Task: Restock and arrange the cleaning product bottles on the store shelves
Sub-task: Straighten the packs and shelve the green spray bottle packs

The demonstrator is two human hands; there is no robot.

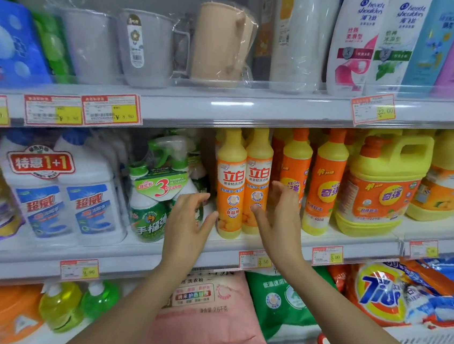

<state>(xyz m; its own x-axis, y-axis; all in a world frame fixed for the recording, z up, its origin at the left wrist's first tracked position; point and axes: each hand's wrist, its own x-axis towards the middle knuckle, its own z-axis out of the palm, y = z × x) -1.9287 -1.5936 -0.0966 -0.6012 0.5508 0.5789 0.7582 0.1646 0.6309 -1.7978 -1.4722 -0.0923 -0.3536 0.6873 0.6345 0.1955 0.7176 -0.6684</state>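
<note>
Two yellow bottles [230,183] upright on the middle shelf [139,249], flanked by the left grip [189,224] at eight o'clock and the right grip [278,219] at four, both open, empty; liable to tip onto orange bottles [325,182] at three o'clock if nudged unevenly.

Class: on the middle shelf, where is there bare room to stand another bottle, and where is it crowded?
A gap lies between the green spray-bottle pack and the two yellow-and-orange dish-soap bottles, where the left hand reaches. The front strip of the white shelf is bare. Right of them, orange bottles and a yellow handled jug stand packed.
</note>
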